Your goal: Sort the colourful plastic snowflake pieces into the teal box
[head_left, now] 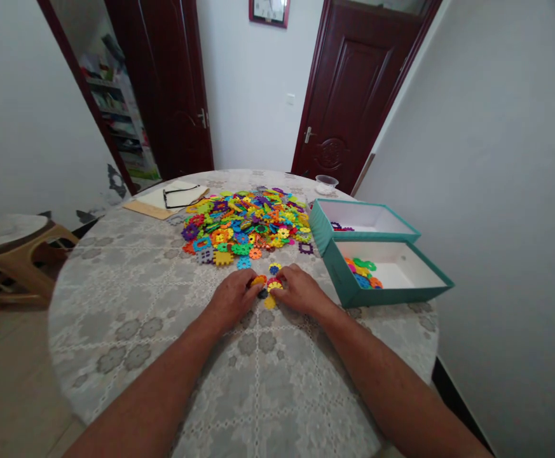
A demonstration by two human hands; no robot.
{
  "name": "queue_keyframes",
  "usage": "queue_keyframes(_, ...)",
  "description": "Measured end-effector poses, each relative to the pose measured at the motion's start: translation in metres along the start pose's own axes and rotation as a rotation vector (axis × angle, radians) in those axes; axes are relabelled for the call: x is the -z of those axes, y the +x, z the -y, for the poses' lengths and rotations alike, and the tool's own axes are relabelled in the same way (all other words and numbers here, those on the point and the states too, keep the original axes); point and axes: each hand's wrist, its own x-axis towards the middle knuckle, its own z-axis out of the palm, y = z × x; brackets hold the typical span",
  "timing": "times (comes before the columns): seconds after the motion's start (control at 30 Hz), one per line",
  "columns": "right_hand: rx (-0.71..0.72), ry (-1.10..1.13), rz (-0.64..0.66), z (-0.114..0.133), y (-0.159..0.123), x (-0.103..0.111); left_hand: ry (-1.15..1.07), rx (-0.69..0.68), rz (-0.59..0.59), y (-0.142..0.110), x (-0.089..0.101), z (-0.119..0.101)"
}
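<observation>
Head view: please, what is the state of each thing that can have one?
Left hand, fingers closed on orange piece
Right hand, fingers closed on yellow piece
Pile of pieces, loosely heaped
Nearer box, open, partly filled
Farther box, open, some purple pieces inside
Eyeglasses, arms unfolded
Right-hand door, shut

The orange piece (259,280) is partly covered by the left hand (234,294) in which it is pinched, and the edge of the yellow piece (274,287) is overlapped by the right hand (301,289). Both forearms (177,375) are cut off by the bottom edge, as is the table (153,273). In the pile (253,222) at centre, lower pieces are buried under upper ones. Right of centre, part of the far box (367,216) is hidden by the near box (405,267). The clock (268,10) is cut through by the top edge, the stool (24,267) by the left. At upper left, the contents of the shelves (115,114) are too blurred to be named.
</observation>
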Motion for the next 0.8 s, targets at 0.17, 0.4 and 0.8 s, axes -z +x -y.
queue_keyframes(0.17, 0.037, 0.030, 0.016, -0.003, 0.002, 0.001, 0.008, 0.008, 0.003, 0.001, -0.002, 0.004)
queue_keyframes(0.4, 0.084, 0.237, 0.040, 0.001, -0.003, -0.001, 0.010, 0.042, 0.031, 0.000, 0.001, -0.002)
queue_keyframes(0.8, 0.214, 0.664, 0.109, 0.005, -0.010, -0.014, -0.261, 0.064, 0.055, -0.003, 0.001, 0.001)
